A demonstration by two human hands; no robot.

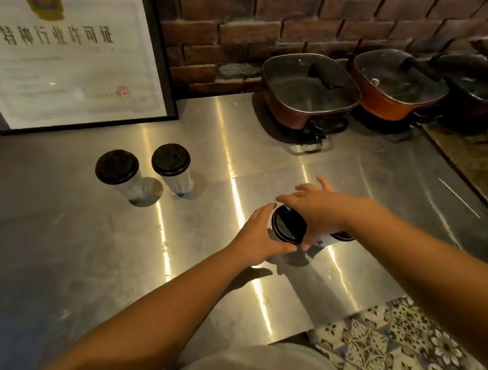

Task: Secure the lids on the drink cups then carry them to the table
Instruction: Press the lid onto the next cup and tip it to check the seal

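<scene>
Framed certificate (pixel 67 61) leaning at 10 o'clock on the steel table (pixel 73 246). 2 lidded cups (pixel 118 175) (pixel 171 168) standing upright side by side at 9 o'clock. Near centre, left hand (pixel 256 239) curled round a third cup (pixel 287 227), black lid on and tilted. Right hand (pixel 310 207) over that lid, fingers spread loosely, thumb down beside it. Another dark lid (pixel 343 236) peeking out under the right wrist. 2 covered pans (pixel 308 91) (pixel 397 88) at 1 o'clock.

bare steel counter (pixel 263 145) lies open between two lidded cups (pixel 142 171) at left and pots (pixel 311 91) at back right.
</scene>
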